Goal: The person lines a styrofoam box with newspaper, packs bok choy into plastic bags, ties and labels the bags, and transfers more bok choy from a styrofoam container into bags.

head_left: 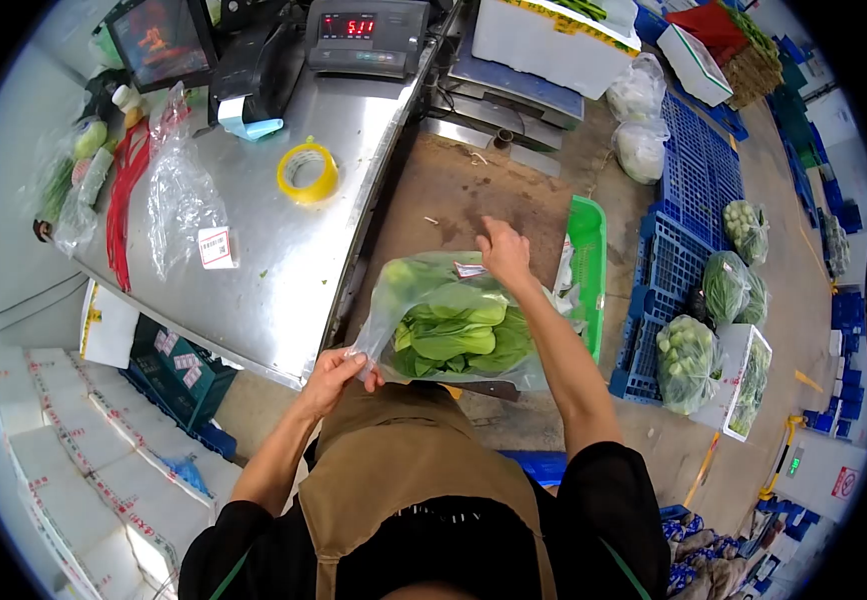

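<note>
A clear plastic bag [424,285] lies on the brown board [434,190] in front of me, with leafy green vegetables [459,333] inside. My left hand [342,378] pinches the bag's lower left corner, its fingers closed on the plastic. Over the bag's upper right edge is my right hand [504,250], its fingers apart and pointing forward, near a small red and white label [470,270] on the bag. Nothing shows between the right fingers. Part of a green crate [588,270] stands right of the bag.
The steel table [284,250] at left holds yellow tape [308,173], red ties [127,205], an empty plastic bag [182,200], a label printer [256,75] and a scale display [369,38]. Farther right are blue pallets [694,180], bagged vegetables [689,362] and a white foam box [554,45].
</note>
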`<state>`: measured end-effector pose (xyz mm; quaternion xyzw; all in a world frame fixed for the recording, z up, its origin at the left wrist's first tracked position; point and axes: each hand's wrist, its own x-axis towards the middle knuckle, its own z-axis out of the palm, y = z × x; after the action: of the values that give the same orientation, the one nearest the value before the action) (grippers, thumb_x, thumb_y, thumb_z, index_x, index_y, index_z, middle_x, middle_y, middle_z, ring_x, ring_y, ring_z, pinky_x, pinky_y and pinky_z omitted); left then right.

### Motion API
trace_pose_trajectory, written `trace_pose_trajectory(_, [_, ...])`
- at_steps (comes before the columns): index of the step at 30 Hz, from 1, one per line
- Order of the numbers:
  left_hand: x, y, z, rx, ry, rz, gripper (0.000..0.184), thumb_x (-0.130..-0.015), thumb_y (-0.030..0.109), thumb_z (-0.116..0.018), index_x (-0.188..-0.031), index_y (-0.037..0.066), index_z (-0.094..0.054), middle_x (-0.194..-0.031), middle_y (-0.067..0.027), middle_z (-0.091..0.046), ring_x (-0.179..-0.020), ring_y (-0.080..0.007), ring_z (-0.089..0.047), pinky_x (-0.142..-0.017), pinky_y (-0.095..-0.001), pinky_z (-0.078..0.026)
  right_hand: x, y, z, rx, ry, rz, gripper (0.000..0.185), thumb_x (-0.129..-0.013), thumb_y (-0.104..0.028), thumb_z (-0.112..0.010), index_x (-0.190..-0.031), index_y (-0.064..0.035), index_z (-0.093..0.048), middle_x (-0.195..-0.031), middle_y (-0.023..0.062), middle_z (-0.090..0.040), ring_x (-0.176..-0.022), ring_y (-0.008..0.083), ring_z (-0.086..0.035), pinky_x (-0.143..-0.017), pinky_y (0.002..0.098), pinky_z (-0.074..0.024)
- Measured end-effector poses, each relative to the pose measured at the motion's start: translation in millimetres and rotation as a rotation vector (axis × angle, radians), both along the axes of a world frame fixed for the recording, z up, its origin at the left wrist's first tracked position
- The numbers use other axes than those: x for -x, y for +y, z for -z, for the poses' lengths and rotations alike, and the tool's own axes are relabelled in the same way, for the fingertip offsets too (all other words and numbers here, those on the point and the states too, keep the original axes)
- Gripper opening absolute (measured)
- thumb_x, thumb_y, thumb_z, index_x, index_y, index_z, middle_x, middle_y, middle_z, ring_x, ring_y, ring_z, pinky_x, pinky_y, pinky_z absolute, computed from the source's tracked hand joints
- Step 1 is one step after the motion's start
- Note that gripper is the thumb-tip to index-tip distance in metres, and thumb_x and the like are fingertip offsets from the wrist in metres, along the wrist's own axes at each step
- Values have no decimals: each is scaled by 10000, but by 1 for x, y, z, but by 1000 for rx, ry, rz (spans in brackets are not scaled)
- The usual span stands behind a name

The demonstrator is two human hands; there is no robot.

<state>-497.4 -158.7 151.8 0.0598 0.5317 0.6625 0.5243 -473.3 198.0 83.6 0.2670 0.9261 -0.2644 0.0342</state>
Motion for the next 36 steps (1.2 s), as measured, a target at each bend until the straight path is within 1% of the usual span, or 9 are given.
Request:
trace_pose_trajectory(6, [7, -2, 12, -161, 24, 23, 417, -891, 266, -383, -929, -84, -608, -804, -177, -654, -818, -270, -627, -843, -364, -442, -50, -18, 11, 224, -318, -327, 700, -887, -668, -191, -1341, -198, -440, -1407, 83, -400, -1338, 315, -286, -1039, 657, -99])
trace_pose_trajectory(9, [10, -4, 14, -233, -29, 18, 422, -847, 228, -361, -983, -100, -590, -881, -211, -652, -840, -299, -629, -880, -391, -430, -56, -2, -44, 98, -535, -212, 677, -892, -624, -315, -1326, -121, -444, -1407, 59, -398, -1317, 340, -302, -978, 648, -210])
trace_pose_trajectory(16, [27, 2, 37, -206, -511, -14, 410, -767, 126, -426, -1071, -121, -545, -970, -260, -629, -772, -299, -637, -800, -381, -492, -170, -57, -87, -420, -106, 474, 743, -640, -349, -789, -1201, 28, -481, -1157, 233, -523, -1112, 366, -487, -888, 557, -383])
trace_pose_trajectory(18, [36, 11, 34, 37, -493, 159, 354, -812, 72, -464, -1111, -99, -542, -952, -246, -637, -665, -237, -637, -677, -328, -536, -196, -53, -87, -11, -371, 697, 479, -719, -223, -710, -1085, 50, -562, -1019, 212, -604, -951, 355, -591, -785, 501, -470])
trace_pose_trajectory(22, [50, 59, 1, 39, -405, 573, 331, -876, 137, -562, -1146, -54, -546, -923, -178, -654, -607, -181, -626, -610, -297, -544, -223, -65, -70, 1085, 483, 1053, 171, -750, -87, -645, -829, 63, -621, -772, 97, -633, -750, 195, -631, -667, 325, -491])
trace_pose_trajectory(28, [74, 143, -51, -240, -343, 376, 442, -866, 143, -615, -1242, -32, -461, -1054, -149, -617, -815, -194, -654, -806, -328, -539, -164, -46, -111, 1191, 1083, 492, 209, -817, -55, -567, -968, 83, -610, -929, 142, -648, -925, 218, -617, -862, 320, -444])
trace_pose_trajectory(31, [45, 161, -54, -265, -175, 448, 530, -836, 142, -649, -1291, -4, -419, -1192, -124, -552, -1079, -198, -563, -963, -342, -454, -134, -87, -140, 1072, 1000, 439, 354, -879, -161, -553, -1137, 80, -549, -1179, 185, -577, -1144, 283, -525, -985, 360, -381])
trace_pose_trajectory(33, [23, 167, -24, -393, -50, 518, 581, -820, 80, -645, -1338, 48, -386, -1240, -89, -526, -1158, -154, -491, -969, -275, -412, -136, -95, -104, 361, 658, 13, 481, -921, -275, -517, -1265, 56, -462, -1375, 177, -418, -1293, 300, -376, -1069, 369, -276])
trace_pose_trajectory(36, [13, 163, 18, -185, -113, 604, 346, -815, 45, -638, -1145, 46, -535, -1039, -6, -563, -935, -92, -513, -834, -253, -418, -119, -87, -79, 349, 537, 7, 588, -931, -416, -461, -1303, 38, -430, -1400, 169, -381, -1319, 294, -331, -1080, 368, -239])
